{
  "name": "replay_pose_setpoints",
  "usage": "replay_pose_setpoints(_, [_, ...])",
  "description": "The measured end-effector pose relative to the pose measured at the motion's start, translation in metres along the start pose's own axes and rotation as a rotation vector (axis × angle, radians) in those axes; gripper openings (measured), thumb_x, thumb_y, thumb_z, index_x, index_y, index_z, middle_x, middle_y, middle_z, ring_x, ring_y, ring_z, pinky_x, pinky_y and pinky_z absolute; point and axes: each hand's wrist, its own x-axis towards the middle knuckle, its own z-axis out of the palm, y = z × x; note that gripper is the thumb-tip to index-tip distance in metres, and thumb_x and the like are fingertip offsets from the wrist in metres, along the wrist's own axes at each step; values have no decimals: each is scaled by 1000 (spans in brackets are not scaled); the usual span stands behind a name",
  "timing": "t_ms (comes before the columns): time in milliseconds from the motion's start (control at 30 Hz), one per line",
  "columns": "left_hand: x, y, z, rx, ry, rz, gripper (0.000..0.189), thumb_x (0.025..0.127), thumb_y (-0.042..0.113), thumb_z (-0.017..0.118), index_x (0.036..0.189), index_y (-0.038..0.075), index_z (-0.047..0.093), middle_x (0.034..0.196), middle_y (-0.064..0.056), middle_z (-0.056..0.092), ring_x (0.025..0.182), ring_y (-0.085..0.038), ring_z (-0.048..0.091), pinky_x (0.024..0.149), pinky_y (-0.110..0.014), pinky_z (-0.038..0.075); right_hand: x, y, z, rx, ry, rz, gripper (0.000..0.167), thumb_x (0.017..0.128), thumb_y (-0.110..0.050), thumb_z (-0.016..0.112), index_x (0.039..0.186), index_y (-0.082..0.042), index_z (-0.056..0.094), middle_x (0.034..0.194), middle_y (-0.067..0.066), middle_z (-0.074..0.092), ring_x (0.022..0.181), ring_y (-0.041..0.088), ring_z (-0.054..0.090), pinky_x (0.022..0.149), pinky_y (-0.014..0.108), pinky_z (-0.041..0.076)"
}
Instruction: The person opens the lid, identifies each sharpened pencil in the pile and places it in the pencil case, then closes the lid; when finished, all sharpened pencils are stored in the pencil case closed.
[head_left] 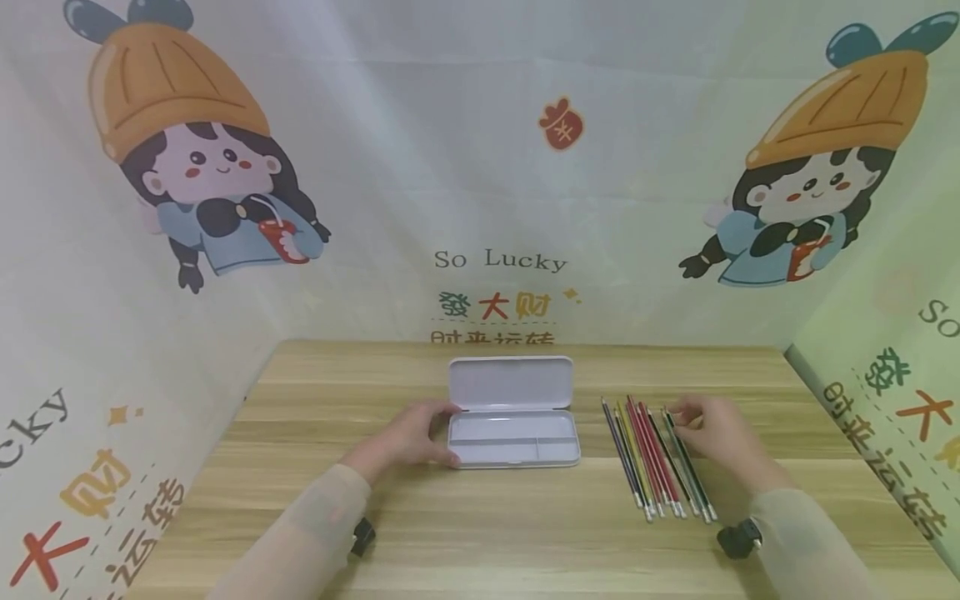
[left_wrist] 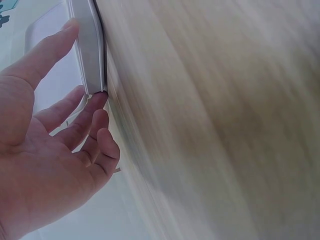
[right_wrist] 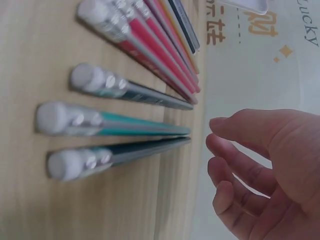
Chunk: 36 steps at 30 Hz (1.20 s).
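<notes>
A white pencil case (head_left: pixel 513 454) lies with its lid (head_left: pixel 511 382) raised, showing a long compartment and smaller divided ones. My left hand (head_left: pixel 416 433) grips its left end, thumb at the front corner and fingers at the back. In the left wrist view, the left hand (left_wrist: pixel 55 145) spans the case's edge (left_wrist: pixel 87 47). To the right lie several pencils (head_left: pixel 652 467), eraser ends toward me. My right hand (head_left: pixel 708 429) is by the tips of the dark and green pencils (right_wrist: pixel 145 130). In the right wrist view, the thumb and curved fingers (right_wrist: pixel 235 172) are slightly apart from those tips, holding nothing.
The case and pencils rest on a wood-grain table (head_left: pixel 480 533). A pale printed cloth (head_left: pixel 495 183) hangs behind the table and along both sides. Small black devices (head_left: pixel 738 540) are strapped at both wrists.
</notes>
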Motion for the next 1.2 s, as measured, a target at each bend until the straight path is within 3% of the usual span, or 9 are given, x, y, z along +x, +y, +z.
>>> replay_pose_setpoints(333, [0, 0, -1, -14, -10, -4, 83, 68, 18, 96, 141, 5, 59, 147, -20, 58, 141, -39, 50, 122, -54, 37, -7, 9, 0, -31, -42, 32, 29, 86, -4, 74, 113, 6, 70, 92, 11, 72, 77, 17, 66, 62, 28, 56])
replay_pose_setpoints(767, [0, -1, 0, -8, -9, -6, 83, 68, 20, 96, 141, 5, 59, 146, -20, 58, 139, -40, 51, 121, -54, 39, -9, 13, 4, -62, -56, 46, 27, 85, -4, 74, 111, 4, 71, 92, 11, 73, 83, 23, 67, 69, 37, 61])
replay_pose_setpoints(1000, [-2, -1, -1, -9, -14, 5, 82, 68, 19, 96, 140, 4, 59, 145, -21, 58, 138, -40, 52, 121, -55, 40, -10, 16, 6, -80, -40, 39, 27, 85, -7, 75, 110, 3, 72, 86, 7, 71, 77, 19, 65, 64, 34, 56])
replay_pose_setpoints(1200, [-2, -1, -1, 10, -18, 8, 82, 70, 20, 95, 141, 5, 58, 146, -21, 58, 138, -40, 52, 120, -54, 40, -11, 19, 7, -120, -19, 110, 32, 85, -15, 75, 114, -3, 73, 93, 9, 75, 70, 15, 62, 55, 31, 51])
